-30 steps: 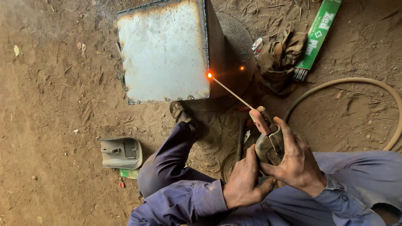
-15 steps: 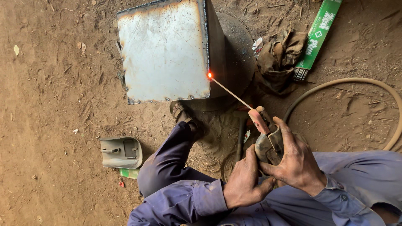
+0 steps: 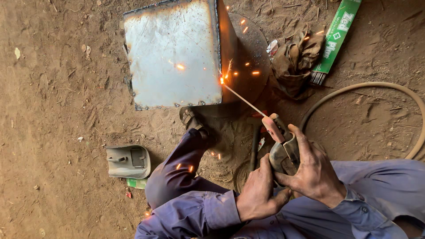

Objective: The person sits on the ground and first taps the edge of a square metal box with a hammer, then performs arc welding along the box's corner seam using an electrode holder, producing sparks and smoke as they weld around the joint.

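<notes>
Both my hands grip a welding electrode holder (image 3: pixel 281 146) in front of my knees. My right hand (image 3: pixel 312 170) wraps its handle from the right; my left hand (image 3: pixel 259 192) steadies it from below. A thin welding rod (image 3: pixel 244 101) runs from the holder up and left to the right edge of a square metal box (image 3: pixel 175 55) on the dirt floor. The rod's tip glows orange at the box's edge, and sparks fly around it.
A grey hand-held welding shield (image 3: pixel 128 161) lies on the dirt at my left. A crumpled brown rag (image 3: pixel 294 64) and a green packet of electrodes (image 3: pixel 337 35) lie at the upper right. A tan hose (image 3: pixel 380 90) curves along the right side.
The rod tip stays at the box's edge. Sparks now scatter from it over the box and my leg, where earlier only a glow showed. My hands have barely moved.
</notes>
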The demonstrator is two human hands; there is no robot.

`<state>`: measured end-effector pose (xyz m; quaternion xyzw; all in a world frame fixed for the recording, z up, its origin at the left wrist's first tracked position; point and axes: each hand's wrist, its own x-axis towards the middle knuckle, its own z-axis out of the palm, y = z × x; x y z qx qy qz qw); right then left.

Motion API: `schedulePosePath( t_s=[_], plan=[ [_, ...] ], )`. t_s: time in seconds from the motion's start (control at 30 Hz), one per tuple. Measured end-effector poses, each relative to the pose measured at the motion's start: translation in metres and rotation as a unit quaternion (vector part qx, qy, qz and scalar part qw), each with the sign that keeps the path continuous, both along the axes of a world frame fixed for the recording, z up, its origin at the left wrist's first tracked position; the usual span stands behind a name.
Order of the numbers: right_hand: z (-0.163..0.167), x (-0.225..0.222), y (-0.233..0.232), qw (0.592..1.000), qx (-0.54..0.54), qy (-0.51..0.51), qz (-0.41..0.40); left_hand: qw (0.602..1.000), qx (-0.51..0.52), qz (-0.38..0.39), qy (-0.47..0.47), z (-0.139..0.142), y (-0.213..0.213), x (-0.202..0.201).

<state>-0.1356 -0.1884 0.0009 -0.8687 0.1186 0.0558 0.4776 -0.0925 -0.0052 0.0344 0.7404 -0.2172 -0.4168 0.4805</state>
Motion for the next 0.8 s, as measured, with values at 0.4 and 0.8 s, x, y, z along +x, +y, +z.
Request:
schedulePosePath(
  t_s=[0.4,0.8],
  plan=[
    [0.009,0.0,0.002,0.999,0.017,0.04,-0.029,0.998,0.052,-0.008,0.037,0.007,-0.004,0.0],
    [-0.01,-0.005,0.0,1.0,0.022,-0.011,-0.007,0.999,-0.046,-0.012,-0.014,-0.006,0.001,-0.002]
  ],
)
